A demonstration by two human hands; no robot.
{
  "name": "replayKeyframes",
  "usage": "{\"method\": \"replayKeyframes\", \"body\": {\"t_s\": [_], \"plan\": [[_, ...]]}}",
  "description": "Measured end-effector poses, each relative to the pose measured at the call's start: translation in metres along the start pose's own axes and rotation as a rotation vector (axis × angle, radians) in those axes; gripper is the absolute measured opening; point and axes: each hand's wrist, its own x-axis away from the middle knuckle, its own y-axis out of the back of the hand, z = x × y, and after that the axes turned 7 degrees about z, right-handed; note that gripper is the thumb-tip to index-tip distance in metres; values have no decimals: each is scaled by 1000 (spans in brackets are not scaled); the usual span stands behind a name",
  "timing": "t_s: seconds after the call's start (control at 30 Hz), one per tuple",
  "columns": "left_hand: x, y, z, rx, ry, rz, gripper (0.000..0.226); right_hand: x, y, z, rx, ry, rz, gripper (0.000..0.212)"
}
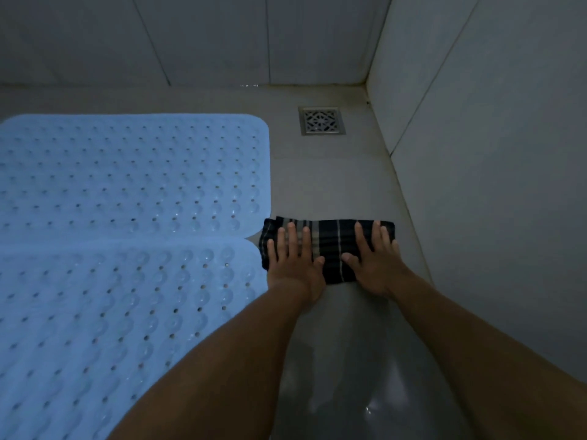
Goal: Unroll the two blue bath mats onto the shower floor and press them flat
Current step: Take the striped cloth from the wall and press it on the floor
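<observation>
On the shower floor (333, 179), to my left, both blue bath mats lie unrolled: the far mat (133, 173) and the near mat (95, 312) sit side by side with their long edges touching or nearly so, rounded corners meeting just beside a dark striped cloth (330, 239). I see no curl or lifted edge on the part in view, though both run off the left of the frame. The left hand (293, 262) and the right hand (374, 258) press down on that folded cloth, fingers straight and spread, so each grip is wide and holds nothing. The cloth's left end touches or slightly overlaps the mats' corners. A square metal drain (321, 120) sits beyond, near the corner of the tiled walls, apart from the mats. I judge the mats to be light, soft and rubbery, limp rather than stiff, with drain holes and bubbles that probably act as suction cups and cling once pushed down. To shift one I would pinch a rounded corner and peel it up. To seat it I would use flat palms, working from the middle outward. The floor looks glossy, possibly wet, so sliding is a risk.
</observation>
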Motion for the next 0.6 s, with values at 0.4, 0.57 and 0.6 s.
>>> {"method": "replayKeyframes", "body": {"t_s": [0.4,0.57,0.6], "plan": [[20,-15,-14,-8,54,-45,68,5,-9,-7,19,34,-20,72],[36,-25,-16,2,26,-46,69,32,-26,-3,26,25,-38,71],[47,-30,-17,3,16,-35,69,45,-33,-3,15,21,-28,71]]}}
